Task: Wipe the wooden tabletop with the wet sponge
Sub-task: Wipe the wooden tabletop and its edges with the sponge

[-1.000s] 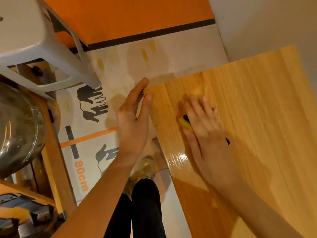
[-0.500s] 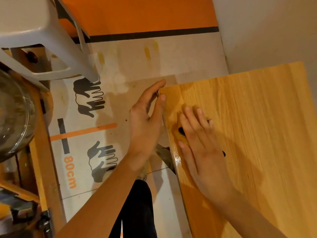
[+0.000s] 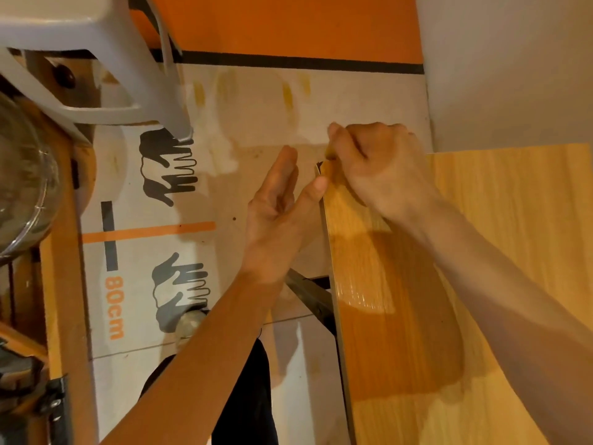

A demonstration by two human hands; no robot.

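1. The right hand (image 3: 382,168) sits at the far left corner of the wooden tabletop (image 3: 500,252), fingers curled down into a fist over that corner.
2. The sponge (image 3: 330,154) is almost wholly hidden under those curled fingers — only a sliver of yellow shows at the fingertips, right at the table's corner, so the hand grips it.
3. The left hand (image 3: 279,213) hovers just off the table's left edge, fingers straight and together, palm turned toward the wood.
4. Its thumb tip touches the tabletop's edge just below the corner; nothing is held in it.
5. A glossy wet band runs along the left side of the tabletop, catching a bright glare near the edge — the wood farther right looks matte.
6. Down on the floor lies a pale mat (image 3: 154,239) printed with dark hand shapes, an orange line and "80cm".
7. A grey plastic stool (image 3: 96,59) stands at the upper left, one leg planted on the mat.
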